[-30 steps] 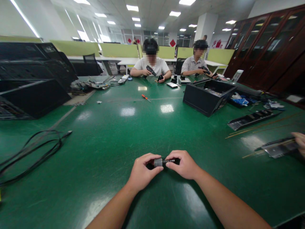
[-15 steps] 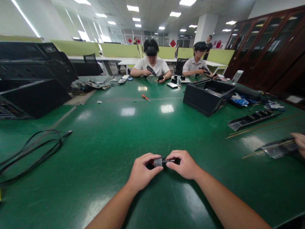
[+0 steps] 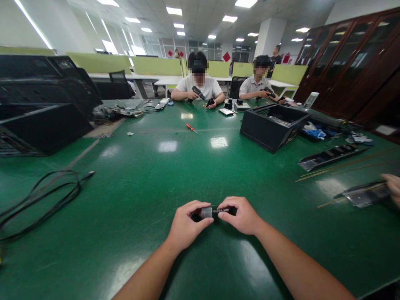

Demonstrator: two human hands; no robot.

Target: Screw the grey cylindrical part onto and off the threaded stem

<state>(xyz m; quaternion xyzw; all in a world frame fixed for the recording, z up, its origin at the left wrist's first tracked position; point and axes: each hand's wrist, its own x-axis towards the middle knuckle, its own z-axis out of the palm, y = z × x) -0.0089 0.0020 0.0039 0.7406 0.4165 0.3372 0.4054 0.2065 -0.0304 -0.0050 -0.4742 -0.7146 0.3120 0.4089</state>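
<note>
My left hand (image 3: 189,223) is closed around a grey cylindrical part (image 3: 206,212), gripping it between thumb and fingers. From the cylinder's right end sticks out a thin dark shaft (image 3: 216,211) with ridges or coils along it. My right hand (image 3: 242,216) pinches that shaft near its free end with thumb and fingertips. Both hands are low over the green table (image 3: 150,183), and the part lies level between them. The side of the cylinder inside my left palm is hidden.
An orange screwdriver (image 3: 191,128) lies farther out. A black computer case (image 3: 271,127) stands to the right, another case (image 3: 46,129) to the left, near a black cable (image 3: 71,187). At the right edge, a co-worker's hand (image 3: 393,187) holds a metal piece (image 3: 364,195). Two people sit opposite.
My hands and the grey part hold almost the same position. A person standing in the far background has shifted slightly.
</note>
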